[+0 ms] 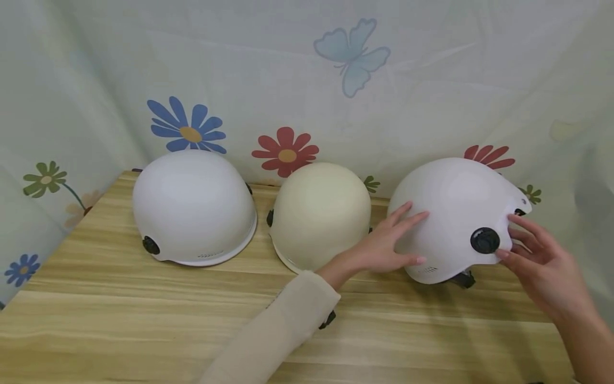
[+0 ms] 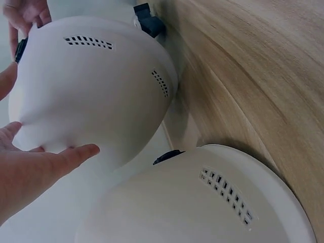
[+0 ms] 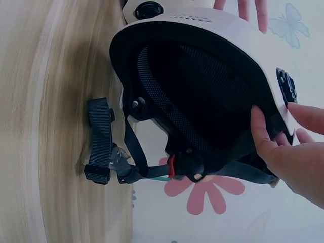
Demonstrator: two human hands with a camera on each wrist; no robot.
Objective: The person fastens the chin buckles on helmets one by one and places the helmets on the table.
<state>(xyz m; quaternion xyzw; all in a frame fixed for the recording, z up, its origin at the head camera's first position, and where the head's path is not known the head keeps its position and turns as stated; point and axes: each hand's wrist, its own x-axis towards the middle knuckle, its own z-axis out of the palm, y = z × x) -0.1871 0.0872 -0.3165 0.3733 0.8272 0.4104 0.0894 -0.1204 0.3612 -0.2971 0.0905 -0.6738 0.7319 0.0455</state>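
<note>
At the table's right, a white helmet [image 1: 446, 208] is tilted, its rim raised on the right side. My left hand [image 1: 384, 245] touches the shell's left side with fingers spread, as the left wrist view also shows. On the opposite side my right hand [image 1: 551, 272] pinches the rim near a round black fitting [image 1: 485, 240]. In the right wrist view, one digit reaches inside the dark lining [image 3: 207, 91] while others stay outside. A black chin strap [image 3: 100, 131] with a buckle hangs down by the tabletop. The sleeve hides part of the middle helmet's front.
A cream helmet [image 1: 321, 213] stands in the middle, close to my left forearm. Another white helmet [image 1: 192, 208] is at the left. All are on a wood-grain table [image 1: 120, 320], backed by a curtain [image 1: 268, 69] printed with flowers and a butterfly.
</note>
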